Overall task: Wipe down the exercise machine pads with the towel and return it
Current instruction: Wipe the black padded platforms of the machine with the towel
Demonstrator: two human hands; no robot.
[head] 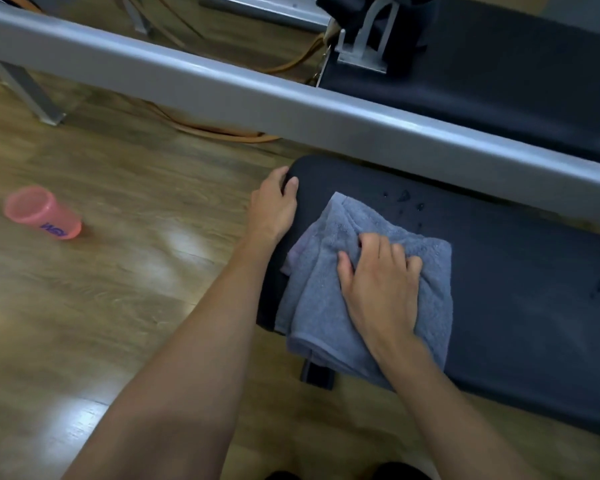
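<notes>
A pink cup (44,213) sits on the wooden floor (118,289), well apart from an orange hose (222,131)

This looks like a gym or Pilates studio. A long black padded bench (516,306) fills the view from 3 to 5 o'clock, its vinyl top dotted with water droplets (403,195). A thick grey metal frame rail (222,88) runs from 10 to 3 o'clock. Beyond it, at 1 o'clock, lies a second black upholstered pad (499,81) with a white metal bracket (364,46). Tan cords (222,133) trail over the wood-look plank floor (101,289), where a pink translucent plastic cup (44,213) sits at 9 o'clock.
</notes>
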